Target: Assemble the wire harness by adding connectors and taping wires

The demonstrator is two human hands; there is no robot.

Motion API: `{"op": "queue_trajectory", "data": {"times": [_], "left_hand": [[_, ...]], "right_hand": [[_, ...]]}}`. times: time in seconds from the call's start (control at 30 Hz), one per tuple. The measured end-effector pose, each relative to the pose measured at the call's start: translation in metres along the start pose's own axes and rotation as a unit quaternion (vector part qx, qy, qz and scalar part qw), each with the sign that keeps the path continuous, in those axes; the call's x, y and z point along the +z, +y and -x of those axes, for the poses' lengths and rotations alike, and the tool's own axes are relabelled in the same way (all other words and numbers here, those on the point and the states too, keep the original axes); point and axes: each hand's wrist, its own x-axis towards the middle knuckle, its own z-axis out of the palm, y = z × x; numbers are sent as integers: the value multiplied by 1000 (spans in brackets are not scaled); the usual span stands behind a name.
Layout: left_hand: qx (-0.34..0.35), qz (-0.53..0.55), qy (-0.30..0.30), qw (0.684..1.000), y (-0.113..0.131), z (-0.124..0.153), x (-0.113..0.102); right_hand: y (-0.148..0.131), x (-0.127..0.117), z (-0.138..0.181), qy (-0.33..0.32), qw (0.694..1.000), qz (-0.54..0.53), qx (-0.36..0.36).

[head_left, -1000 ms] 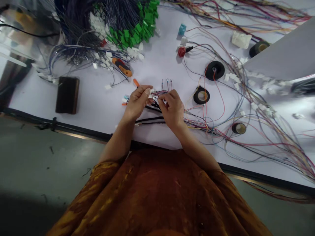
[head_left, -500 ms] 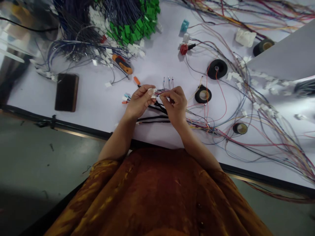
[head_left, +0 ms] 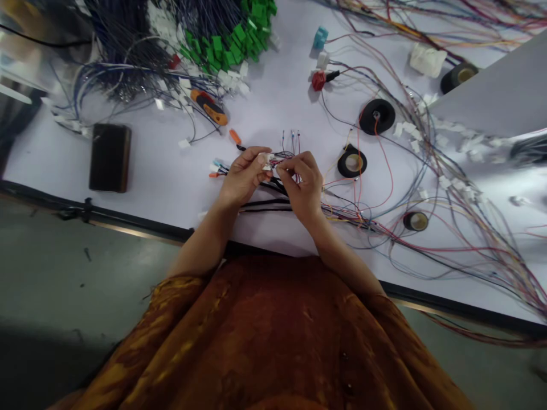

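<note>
Between the thumb and fingers of my left hand is a white connector housing. My right hand is closed in a pinch on a thin wire just right of the housing; its tip is hidden by the fingers. Dark and red wires run between the two hands. Past my right fingers, several loose wire ends with metal terminals point away from me. Black sleeved cables pass beneath both hands. Small blue and orange connectors lie left of my left hand.
A phone lies at the left, with an orange-black cutter beyond it. Green connectors on wires are heaped at the back. Tape rolls and a long wire bundle occupy the right. The table's dark edge runs in front of me.
The view has shifted slightly, so the table things sit a little further left and higher. Both hands keep nearly the same hold on the connector housing and wire.
</note>
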Motion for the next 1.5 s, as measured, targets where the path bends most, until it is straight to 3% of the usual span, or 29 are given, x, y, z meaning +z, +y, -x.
{"op": "queue_trajectory", "data": {"times": [0.37, 0.53, 0.73, 1.03, 1.5], "left_hand": [[81, -69, 32, 994, -1, 3, 6], [71, -72, 26, 995, -4, 4, 6], [50, -64, -6, 997, -2, 3, 5], [32, -36, -18, 999, -1, 1, 3], [29, -42, -16, 999, 0, 0, 3]], "right_hand": [[1, -3, 1, -14, 995, -59, 83], [3, -1, 1, 0, 998, -37, 51], [4, -4, 1, -22, 998, -18, 61], [7, 1, 5, -22, 1000, 13, 2], [6, -2, 4, 13, 999, -27, 45]]}}
